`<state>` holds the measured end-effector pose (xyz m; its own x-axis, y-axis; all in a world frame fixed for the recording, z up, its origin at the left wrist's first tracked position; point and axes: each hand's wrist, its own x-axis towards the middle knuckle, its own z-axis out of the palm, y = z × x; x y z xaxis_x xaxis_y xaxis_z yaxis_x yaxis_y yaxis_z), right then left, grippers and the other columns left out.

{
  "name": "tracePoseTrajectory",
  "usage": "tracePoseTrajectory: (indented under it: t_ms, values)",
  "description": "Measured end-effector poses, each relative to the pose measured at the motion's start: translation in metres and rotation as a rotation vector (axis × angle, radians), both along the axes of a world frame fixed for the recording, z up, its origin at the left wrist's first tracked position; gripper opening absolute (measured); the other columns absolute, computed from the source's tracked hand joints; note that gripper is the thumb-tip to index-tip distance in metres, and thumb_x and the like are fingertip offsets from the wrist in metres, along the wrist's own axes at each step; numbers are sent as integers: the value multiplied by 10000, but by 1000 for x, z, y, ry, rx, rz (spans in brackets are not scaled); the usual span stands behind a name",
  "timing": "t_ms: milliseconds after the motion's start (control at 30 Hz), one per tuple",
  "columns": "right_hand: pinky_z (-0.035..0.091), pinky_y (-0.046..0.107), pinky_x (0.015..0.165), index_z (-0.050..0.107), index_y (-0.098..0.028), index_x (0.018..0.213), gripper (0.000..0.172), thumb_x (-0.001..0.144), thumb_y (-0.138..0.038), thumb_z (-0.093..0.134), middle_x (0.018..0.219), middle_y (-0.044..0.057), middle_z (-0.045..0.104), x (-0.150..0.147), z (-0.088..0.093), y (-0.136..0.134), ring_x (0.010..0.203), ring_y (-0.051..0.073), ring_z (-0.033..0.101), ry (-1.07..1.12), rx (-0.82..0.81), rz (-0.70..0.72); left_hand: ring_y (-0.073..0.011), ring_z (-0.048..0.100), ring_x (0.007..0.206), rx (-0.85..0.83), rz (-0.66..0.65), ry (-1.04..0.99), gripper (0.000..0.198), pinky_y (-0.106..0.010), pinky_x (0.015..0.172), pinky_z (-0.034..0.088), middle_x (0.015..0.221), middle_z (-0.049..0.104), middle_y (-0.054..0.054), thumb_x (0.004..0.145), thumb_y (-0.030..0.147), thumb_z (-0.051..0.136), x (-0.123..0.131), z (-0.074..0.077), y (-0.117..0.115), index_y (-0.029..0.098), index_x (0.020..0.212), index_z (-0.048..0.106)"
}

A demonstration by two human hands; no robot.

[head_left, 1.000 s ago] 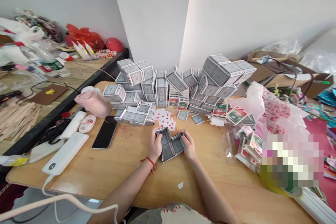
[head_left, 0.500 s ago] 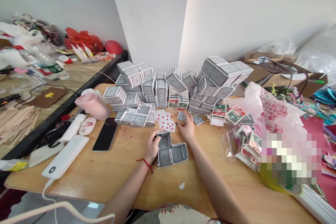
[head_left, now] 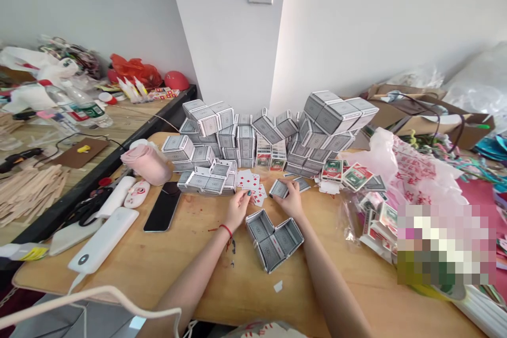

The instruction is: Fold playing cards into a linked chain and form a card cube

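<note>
Wooden table [head_left: 158, 269], with a wall of grey card blocks [head_left: 245, 137] stacked beyond my hands. My left hand [head_left: 236, 209] has fingertips on the face-up red cards [head_left: 250, 181]; gripping or not, I can't tell. My right hand [head_left: 292, 199], apart from it, pinches a small grey-backed card [head_left: 279, 188]. The L-shaped card block [head_left: 275, 237] lies free between my wrists. A black phone [head_left: 162, 213] sits off to the left.

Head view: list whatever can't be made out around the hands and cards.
- Pixelated patch: blur hides whatever lies there.
- Red-pip cards: too small to read, and the left hand covers their near edge.
- Grey card: the back of the right hand hides how it is gripped.
- White cable: cut off by the bottom-left edge.
</note>
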<state>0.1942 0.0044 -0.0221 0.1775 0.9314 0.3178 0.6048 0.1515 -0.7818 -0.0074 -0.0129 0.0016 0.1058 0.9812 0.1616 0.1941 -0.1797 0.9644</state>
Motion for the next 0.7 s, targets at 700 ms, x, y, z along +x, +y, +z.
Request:
tracePoseTrajectory:
  t_ms: [700]
  values:
    - [549,373,591,432,-262,1106,527,626,-236,648,891,9,600,-8,12,1,636,191,649,1033,-205,362,-169,644,684,330,269,906,257,-246,606,453,766,679,-83,893,258,352,19,-11,39,156,890,587]
